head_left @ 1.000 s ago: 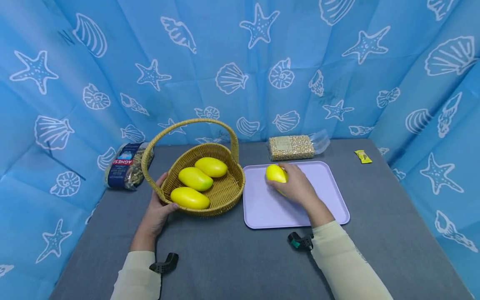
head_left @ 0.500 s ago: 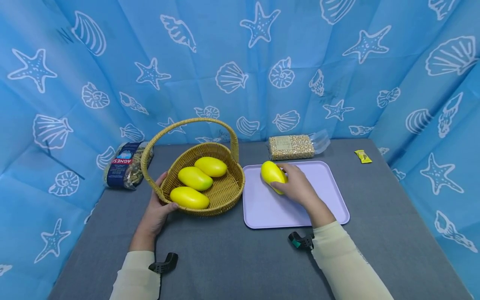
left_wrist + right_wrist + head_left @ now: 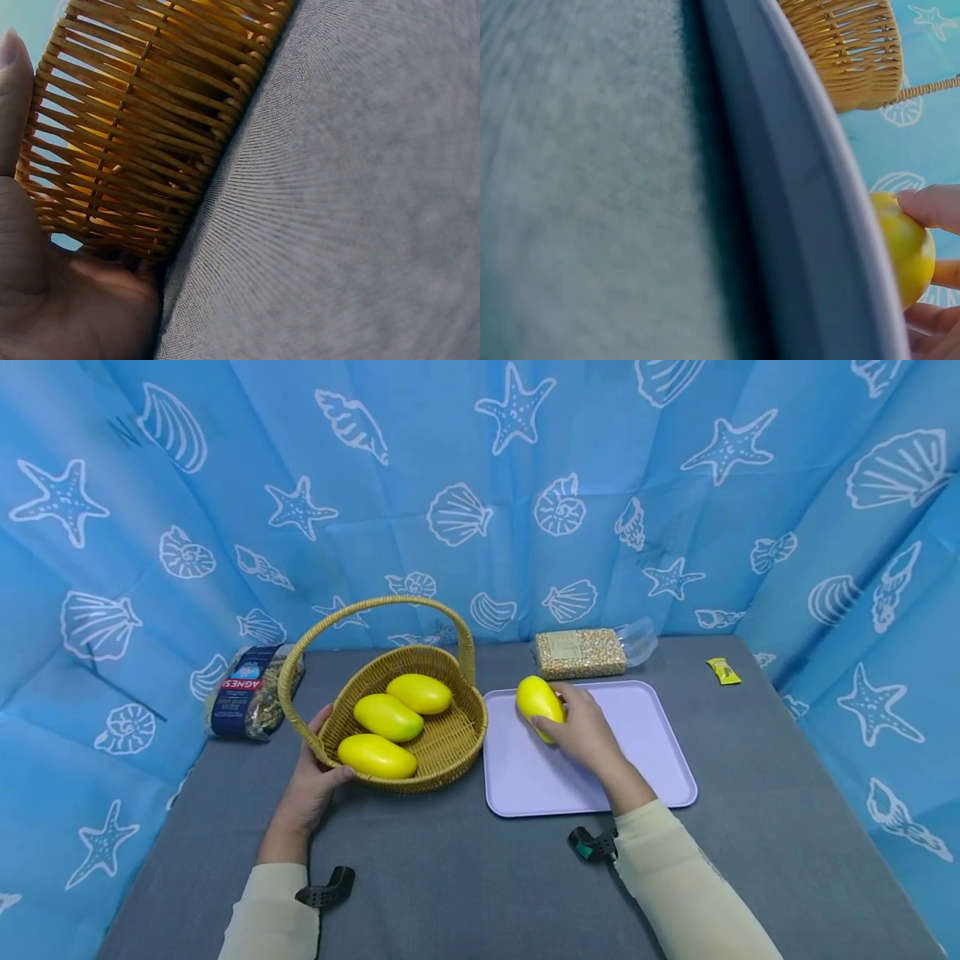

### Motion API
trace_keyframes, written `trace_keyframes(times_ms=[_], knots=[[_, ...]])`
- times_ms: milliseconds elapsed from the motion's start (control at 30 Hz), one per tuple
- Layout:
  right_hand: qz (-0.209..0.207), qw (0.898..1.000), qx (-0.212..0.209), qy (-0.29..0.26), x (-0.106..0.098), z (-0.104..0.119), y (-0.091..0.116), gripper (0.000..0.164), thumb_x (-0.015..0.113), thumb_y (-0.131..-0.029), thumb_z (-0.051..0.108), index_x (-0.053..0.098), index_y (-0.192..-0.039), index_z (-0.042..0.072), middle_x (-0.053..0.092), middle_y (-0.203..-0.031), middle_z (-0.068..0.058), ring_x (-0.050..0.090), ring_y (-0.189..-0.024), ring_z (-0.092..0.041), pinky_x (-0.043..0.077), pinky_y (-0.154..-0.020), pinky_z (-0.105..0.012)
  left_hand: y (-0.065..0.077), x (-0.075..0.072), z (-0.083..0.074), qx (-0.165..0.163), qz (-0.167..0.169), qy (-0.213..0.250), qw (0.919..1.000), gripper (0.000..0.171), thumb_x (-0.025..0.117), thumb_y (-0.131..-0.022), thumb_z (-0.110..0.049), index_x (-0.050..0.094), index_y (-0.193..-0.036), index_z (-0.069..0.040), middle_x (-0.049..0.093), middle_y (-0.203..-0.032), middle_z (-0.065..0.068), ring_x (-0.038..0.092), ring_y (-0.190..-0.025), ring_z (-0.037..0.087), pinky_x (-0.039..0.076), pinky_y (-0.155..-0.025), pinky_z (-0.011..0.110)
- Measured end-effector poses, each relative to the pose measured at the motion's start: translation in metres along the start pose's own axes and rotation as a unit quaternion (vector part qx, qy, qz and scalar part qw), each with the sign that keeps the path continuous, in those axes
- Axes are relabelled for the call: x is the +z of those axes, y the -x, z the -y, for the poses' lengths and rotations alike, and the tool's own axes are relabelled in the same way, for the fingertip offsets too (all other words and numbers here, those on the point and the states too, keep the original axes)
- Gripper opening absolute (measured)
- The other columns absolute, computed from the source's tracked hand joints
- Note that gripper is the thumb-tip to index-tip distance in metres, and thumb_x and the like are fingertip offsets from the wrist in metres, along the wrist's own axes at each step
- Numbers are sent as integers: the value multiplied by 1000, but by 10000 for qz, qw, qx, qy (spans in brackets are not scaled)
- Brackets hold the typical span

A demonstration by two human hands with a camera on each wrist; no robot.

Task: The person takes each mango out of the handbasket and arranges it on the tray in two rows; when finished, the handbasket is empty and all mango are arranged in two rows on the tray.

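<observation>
A wicker basket (image 3: 457, 768) with a tall arched handle stands left of centre in the head view, with three yellow mangoes (image 3: 386, 717) lying inside it. My left hand (image 3: 311, 781) grips its left side, thumb over the rim and fingers behind the wall; the left wrist view shows the palm against the weave (image 3: 142, 127). Over the left part of a lilac tray (image 3: 517, 793), my right hand (image 3: 585, 727) holds another yellow mango (image 3: 538, 700) between thumb and fingers. In the right wrist view this mango (image 3: 906, 251) is partly hidden by the tray rim.
Behind the tray lies a clear bag of pale grains (image 3: 581, 653). A dark-labelled Agnesi bag (image 3: 247, 692) sits left of the basket, and a small yellow packet (image 3: 723, 671) at the far right. A blue shell-patterned curtain (image 3: 510, 510) encloses the grey table (image 3: 450, 877).
My right hand has turned the mango more upright and shifted it a little left over the tray. The left hand and the basket stay put.
</observation>
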State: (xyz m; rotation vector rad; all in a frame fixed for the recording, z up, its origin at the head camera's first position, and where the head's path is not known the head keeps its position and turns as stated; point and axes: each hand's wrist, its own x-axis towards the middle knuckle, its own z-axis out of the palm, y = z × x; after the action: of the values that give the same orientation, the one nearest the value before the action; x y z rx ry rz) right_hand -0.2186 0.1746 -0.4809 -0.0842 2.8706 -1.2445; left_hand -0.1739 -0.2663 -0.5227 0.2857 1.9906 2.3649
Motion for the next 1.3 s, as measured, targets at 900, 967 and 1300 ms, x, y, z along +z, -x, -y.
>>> trace_keyframes(times_ms=[900,967,1300], knots=[[8,9995,-20,-317,-23,0,3,74,74,-105,35,42,-164,3,52,-150,-28,57,-131,-47,50,-104,-62,0,-1,1,-53,-15,-63,10000,94,73,-104,1,17,-175,-26,21,-176,14,31,-153,31,42,-113,26],[-91,9986,-124,-504,-29,1,4,74,73,-106,35,42,-164,2,52,-150,-28,56,-132,-48,49,-106,-63,0,-1,1,-59,-13,-51,10000,95,73,-104,0,16,-176,-26,21,-176,14,32,-153,31,43,-113,27],[-442,9801,-784,-1771,-47,11,11,66,66,-111,38,45,-163,4,58,-147,-23,55,-134,-41,47,-109,-61,1,-1,0,-46,25,-20,10000,95,73,-104,0,15,-176,-25,20,-176,14,31,-153,32,44,-112,27]])
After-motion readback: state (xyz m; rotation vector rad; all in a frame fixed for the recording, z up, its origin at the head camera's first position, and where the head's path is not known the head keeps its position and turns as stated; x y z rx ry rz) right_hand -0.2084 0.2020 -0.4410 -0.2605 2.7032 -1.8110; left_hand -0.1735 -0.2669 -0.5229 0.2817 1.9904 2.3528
